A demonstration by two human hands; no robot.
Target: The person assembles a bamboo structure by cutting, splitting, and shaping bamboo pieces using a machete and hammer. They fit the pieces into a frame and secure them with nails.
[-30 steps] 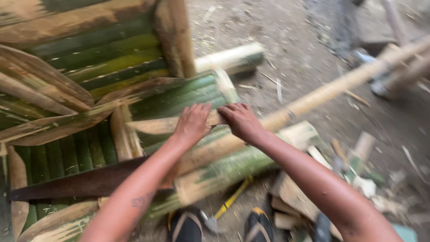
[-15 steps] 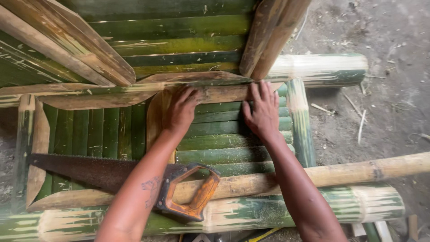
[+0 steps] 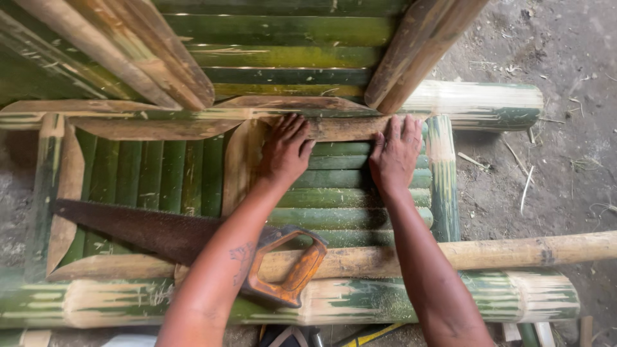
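Note:
My left hand (image 3: 284, 151) and my right hand (image 3: 395, 154) lie palm down on a bamboo frame, fingers spread over a brown split-bamboo crosspiece (image 3: 340, 128). Under the palms run green bamboo slats (image 3: 340, 177) laid side by side. Neither hand grips anything. A rusty handsaw (image 3: 160, 231) with an orange handle (image 3: 292, 270) rests across the slats, partly hidden beneath my left forearm.
A long tan bamboo pole (image 3: 514, 252) crosses the frame's near side. Thick green bamboo tubes (image 3: 475, 106) (image 3: 450, 297) edge the frame far and near. Split bamboo strips (image 3: 128, 58) slope at upper left. Bare dirt ground (image 3: 565, 180) with scraps lies to the right.
The view swung from the messy ground and the pole to straight above the frame. Both hands slid forward onto the crosspiece and have stayed there since half a second ago.

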